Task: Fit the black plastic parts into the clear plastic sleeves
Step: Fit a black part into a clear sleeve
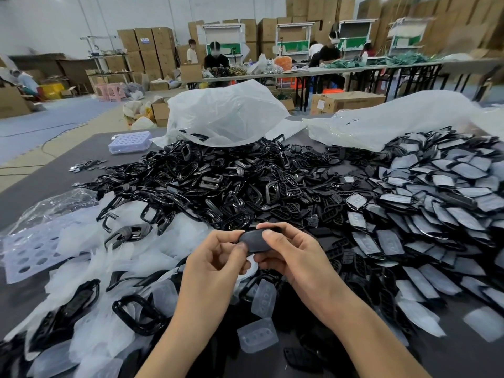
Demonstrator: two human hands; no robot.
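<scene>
Both hands meet over the near middle of the table and hold one black part between them, clear of the heaps below. The left hand pinches the part's left end between thumb and curled fingers. The right hand grips the right end, thumb on top and fingers curled underneath. The part's lower edge is hidden by both thumbs. Its surface looks dull grey, and it cannot be told whether a sleeve already covers it.

A large heap of black frames fills the middle of the table, too tangled to tell pieces apart. To the right lies a pile of sleeved parts, cut off at the frame edge. Loose clear sleeves lie just below the wrists, partly covered by the forearms. Behind the heap stands a white plastic bag, its mouth over the frames; a second bag lies to the right. A clear tray sits at the far left. The workers at the back are blurred.
</scene>
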